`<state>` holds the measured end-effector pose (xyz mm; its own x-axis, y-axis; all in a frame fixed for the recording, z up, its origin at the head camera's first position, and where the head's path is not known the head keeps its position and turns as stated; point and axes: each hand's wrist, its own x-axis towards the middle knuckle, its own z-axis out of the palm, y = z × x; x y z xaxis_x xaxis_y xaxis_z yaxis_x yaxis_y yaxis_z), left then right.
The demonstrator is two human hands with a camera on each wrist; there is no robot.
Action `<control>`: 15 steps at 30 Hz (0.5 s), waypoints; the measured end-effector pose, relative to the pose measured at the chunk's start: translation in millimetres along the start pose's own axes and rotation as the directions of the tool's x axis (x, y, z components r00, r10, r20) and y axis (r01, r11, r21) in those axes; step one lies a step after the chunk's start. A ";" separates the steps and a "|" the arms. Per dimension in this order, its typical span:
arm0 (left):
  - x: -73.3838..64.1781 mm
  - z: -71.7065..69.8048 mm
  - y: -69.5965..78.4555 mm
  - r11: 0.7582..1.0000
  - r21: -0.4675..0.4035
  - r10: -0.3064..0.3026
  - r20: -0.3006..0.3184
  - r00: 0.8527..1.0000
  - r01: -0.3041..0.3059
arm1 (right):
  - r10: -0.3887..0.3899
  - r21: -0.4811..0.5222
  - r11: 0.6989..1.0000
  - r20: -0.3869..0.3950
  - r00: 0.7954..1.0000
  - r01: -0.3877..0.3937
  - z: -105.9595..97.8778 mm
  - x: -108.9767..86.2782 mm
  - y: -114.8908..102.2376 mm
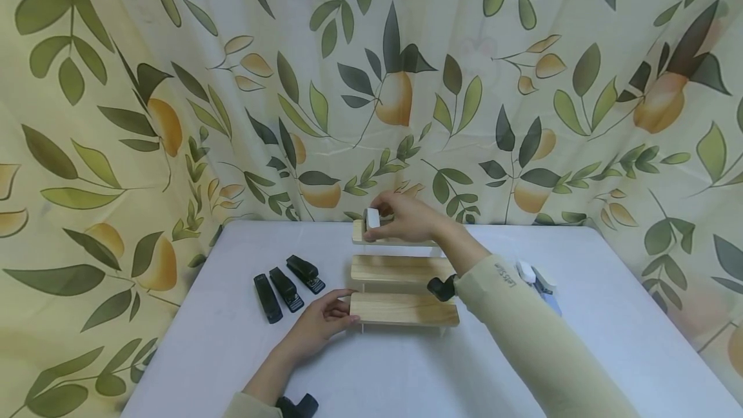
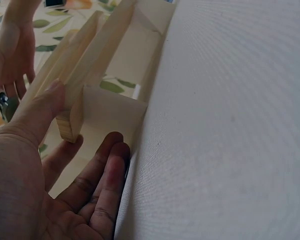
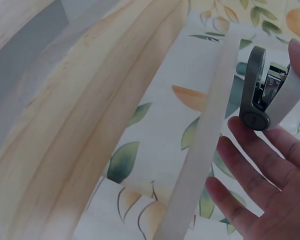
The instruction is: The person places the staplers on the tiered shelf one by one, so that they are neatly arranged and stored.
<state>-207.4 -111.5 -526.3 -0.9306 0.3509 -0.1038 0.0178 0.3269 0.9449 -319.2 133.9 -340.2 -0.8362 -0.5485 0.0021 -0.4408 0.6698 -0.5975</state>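
A three-step wooden rack [image 1: 403, 309] with pale boards stands mid-table. My left hand [image 1: 318, 326] grips the left end of its lowest board; in the left wrist view the thumb lies along the board [image 2: 70, 125] and the index finger is under it. Over the left end of the top board [image 1: 406, 242], my right hand [image 1: 409, 217] holds a small white-and-grey stapler [image 3: 277, 95] between thumb and fingers. The right wrist view shows the stapler with its metal mechanism facing the camera.
Left of the rack lie three black staplers [image 1: 284, 289] in a slanted row. To the right, white and blue items [image 1: 542, 286] are partly hidden by the right sleeve [image 1: 522, 328]. A leaf-and-fruit patterned curtain [image 1: 453, 82] hangs behind the white-covered table [image 1: 615, 353].
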 end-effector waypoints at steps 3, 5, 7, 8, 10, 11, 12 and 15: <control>-0.6 -0.1 0.1 1.000 0.002 -0.002 0.000 1.000 0.002 | -0.004 0.013 1.000 0.008 1.000 0.004 2.0 2.1 -0.5; -1.1 -0.1 0.3 1.000 0.002 -0.003 -0.001 1.000 0.003 | -0.008 0.021 1.000 0.012 1.000 0.008 3.1 3.2 -1.4; -1.4 0.1 0.6 1.000 0.001 -0.005 -0.002 1.000 0.005 | -0.011 0.024 1.000 0.017 1.000 0.010 4.3 3.9 -1.7; -1.4 0.1 0.8 1.000 0.001 -0.007 -0.002 1.000 0.007 | -0.010 0.024 1.000 0.018 1.000 0.009 4.8 4.2 -1.8; -1.5 0.2 1.3 1.000 0.001 -0.009 -0.002 1.000 0.009 | -0.006 0.020 1.000 0.019 1.000 0.006 5.9 5.0 -1.7; -1.4 0.2 1.5 1.000 0.001 -0.010 -0.003 1.000 0.010 | -0.004 0.017 1.000 0.018 1.000 0.003 6.4 5.3 -1.5; -1.4 0.2 1.7 1.000 0.002 -0.010 -0.002 1.000 0.011 | -0.001 0.014 1.000 0.017 1.000 0.001 6.9 5.8 -1.1; -1.3 -0.1 2.1 1.000 0.005 -0.011 -0.003 1.000 0.011 | 0.000 0.011 1.000 0.014 1.000 -0.001 8.1 7.1 0.2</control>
<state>-206.1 -111.4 -524.1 -0.9319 0.3447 -0.1132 0.0096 0.3352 0.9421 -322.5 126.1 -346.8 -0.8317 -0.5552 -0.0095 -0.4368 0.6648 -0.6060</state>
